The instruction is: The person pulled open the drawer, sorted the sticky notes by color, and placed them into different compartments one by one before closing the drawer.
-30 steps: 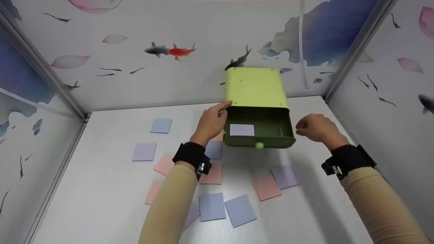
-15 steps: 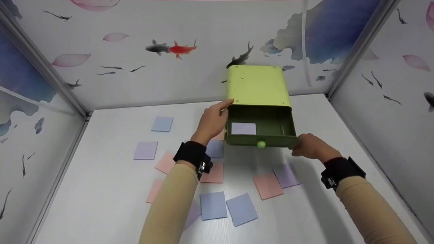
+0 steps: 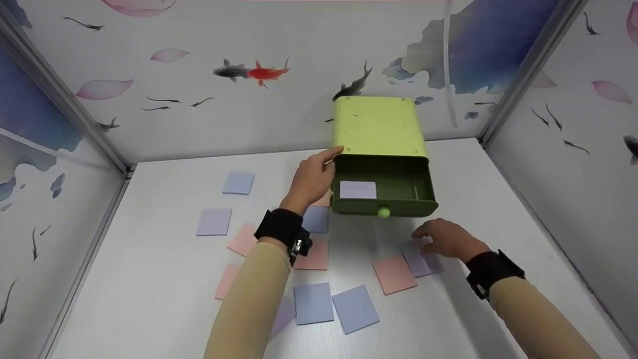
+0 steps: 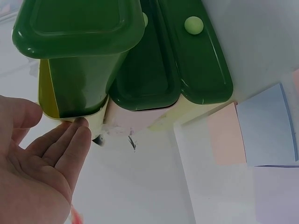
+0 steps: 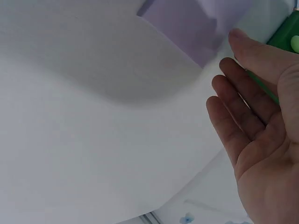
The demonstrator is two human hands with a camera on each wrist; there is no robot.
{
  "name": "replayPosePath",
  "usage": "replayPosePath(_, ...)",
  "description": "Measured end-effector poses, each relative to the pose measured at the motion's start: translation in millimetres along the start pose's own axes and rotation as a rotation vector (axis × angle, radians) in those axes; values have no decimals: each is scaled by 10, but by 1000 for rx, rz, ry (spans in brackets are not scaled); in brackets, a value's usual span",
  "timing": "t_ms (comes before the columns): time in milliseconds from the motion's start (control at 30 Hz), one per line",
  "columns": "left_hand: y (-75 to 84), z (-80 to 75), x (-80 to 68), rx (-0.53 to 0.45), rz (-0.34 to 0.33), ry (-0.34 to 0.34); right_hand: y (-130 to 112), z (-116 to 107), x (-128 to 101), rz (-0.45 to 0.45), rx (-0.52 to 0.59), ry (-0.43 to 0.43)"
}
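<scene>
A lime-green drawer cabinet (image 3: pixel 379 127) stands against the back wall, its dark green top drawer (image 3: pixel 356 207) pulled out. Inside that drawer lies a pale purple paper square (image 3: pixel 358 190), towards the left. My left hand (image 3: pixel 313 180) rests on the cabinet's upper left side, its fingers straight in the left wrist view. Above a purple paper square (image 3: pixel 421 262) on the table hovers my right hand (image 3: pixel 448 238), fingers extended and slightly bent, holding nothing. Part of that square is hidden by the hand. A pink square (image 3: pixel 394 274) lies against its left edge.
Several blue, pink and purple squares lie about the white table (image 3: pixel 154 249), among them a blue one (image 3: pixel 355 309) near the front. Two shut lower drawers (image 4: pixel 201 60) show in the left wrist view. Walls printed with fish enclose the table.
My right hand has come from the right of the drawer, past its front right corner, down to the purple square on the table. My left hand stays at the cabinet.
</scene>
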State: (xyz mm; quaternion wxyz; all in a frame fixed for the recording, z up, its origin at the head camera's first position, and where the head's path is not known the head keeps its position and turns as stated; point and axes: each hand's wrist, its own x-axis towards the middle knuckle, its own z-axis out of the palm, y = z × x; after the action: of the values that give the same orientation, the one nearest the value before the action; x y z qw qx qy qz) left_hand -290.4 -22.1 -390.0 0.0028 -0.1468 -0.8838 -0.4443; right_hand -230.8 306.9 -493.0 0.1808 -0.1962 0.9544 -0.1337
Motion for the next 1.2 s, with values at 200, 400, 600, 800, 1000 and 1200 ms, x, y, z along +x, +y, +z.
replayPosePath(200,-6,7,-1,0,1,2,-29,139,-10,12,32,-7)
replayPosePath(400,-15,9,0,0,13,3,-52,207,4,40,-5,-8)
replayPosePath(600,-13,3,-6,-12,5,-7,-56,227,9,48,-35,-20)
replayPosePath(800,-17,7,-4,-14,12,2,-81,207,15,63,-57,-39)
replayPosePath(1000,-20,7,-3,-9,21,7,-109,197,27,106,-68,-62)
replayPosePath(1200,-15,14,-8,-9,5,7,-97,212,32,122,-59,-65)
